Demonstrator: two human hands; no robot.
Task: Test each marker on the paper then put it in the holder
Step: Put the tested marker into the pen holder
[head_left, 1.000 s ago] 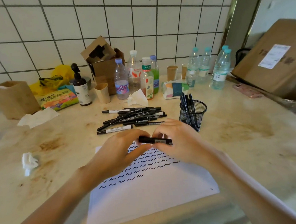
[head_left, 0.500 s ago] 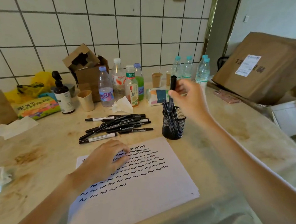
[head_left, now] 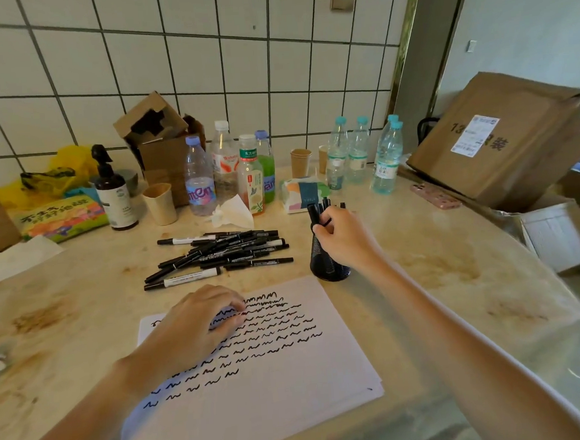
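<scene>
Right hand: the right hand [head_left: 345, 240] is at the mouth of the black mesh holder [head_left: 329, 265], fingers curled round a marker [head_left: 313, 213] standing in it.
Left hand: the left hand [head_left: 200, 325] rests on the paper [head_left: 276, 392], fingers loosely bent, holding nothing.
Untested markers: the pile of markers [head_left: 222, 252] lies on the worktop [head_left: 423, 279], left of the holder.

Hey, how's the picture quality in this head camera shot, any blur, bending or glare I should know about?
Head view: wide-angle bending curves the wall tiles and table edge; the cardboard box at far right smears with motion blur; the right hand at the holder and left hand on the paper are fairly sharp; light is soft and even, without strong glare.
</scene>
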